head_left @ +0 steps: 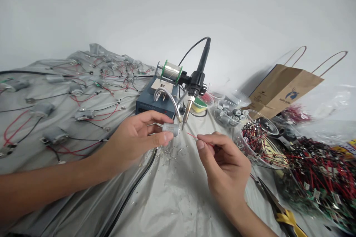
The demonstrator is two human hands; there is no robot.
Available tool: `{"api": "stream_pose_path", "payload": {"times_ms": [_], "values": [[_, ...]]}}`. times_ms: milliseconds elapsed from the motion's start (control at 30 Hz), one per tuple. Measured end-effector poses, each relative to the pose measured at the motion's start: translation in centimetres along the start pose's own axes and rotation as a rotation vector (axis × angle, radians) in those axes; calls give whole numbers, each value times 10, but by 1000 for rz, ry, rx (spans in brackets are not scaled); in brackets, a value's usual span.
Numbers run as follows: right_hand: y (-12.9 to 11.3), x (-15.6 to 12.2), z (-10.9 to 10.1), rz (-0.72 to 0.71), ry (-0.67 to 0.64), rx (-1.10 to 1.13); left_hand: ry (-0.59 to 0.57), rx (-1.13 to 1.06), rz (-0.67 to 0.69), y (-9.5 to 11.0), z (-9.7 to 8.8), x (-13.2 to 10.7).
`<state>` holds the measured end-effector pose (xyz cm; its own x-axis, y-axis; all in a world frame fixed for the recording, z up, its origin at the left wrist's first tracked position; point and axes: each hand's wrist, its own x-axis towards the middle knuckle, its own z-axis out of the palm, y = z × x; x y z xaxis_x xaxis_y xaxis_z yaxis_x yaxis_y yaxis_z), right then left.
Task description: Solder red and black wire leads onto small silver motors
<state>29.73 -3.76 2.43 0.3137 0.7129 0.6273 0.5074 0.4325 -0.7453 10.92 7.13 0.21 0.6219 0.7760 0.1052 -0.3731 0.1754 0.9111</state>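
My left hand point(139, 135) pinches a small silver cylindrical motor point(170, 129) between thumb and fingers. It holds the motor right under the tip of the soldering iron point(196, 83), which is clamped pointing down beside a bent solder feed tube point(169, 100). My right hand point(222, 159) pinches a thin red wire point(192, 136) whose free end points at the motor and stops just short of it.
A blue soldering station point(151, 103) carries a solder spool point(172, 70). Several wired motors point(83, 114) lie at the left on the grey sheet. Clear cups of motors point(230, 114) and wires point(254, 133), a heap of wires point(319, 170), yellow-handled pliers point(280, 211) and a paper bag point(283, 90) are at the right.
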Motion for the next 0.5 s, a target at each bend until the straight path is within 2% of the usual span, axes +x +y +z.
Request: {"api": "stream_pose_path", "payload": {"times_ms": [200, 500], "values": [[1, -1, 0, -75, -21, -43, 6, 2, 21, 1, 0, 0], [1, -1, -1, -85, -9, -85, 29, 44, 22, 2, 1, -1]]}}
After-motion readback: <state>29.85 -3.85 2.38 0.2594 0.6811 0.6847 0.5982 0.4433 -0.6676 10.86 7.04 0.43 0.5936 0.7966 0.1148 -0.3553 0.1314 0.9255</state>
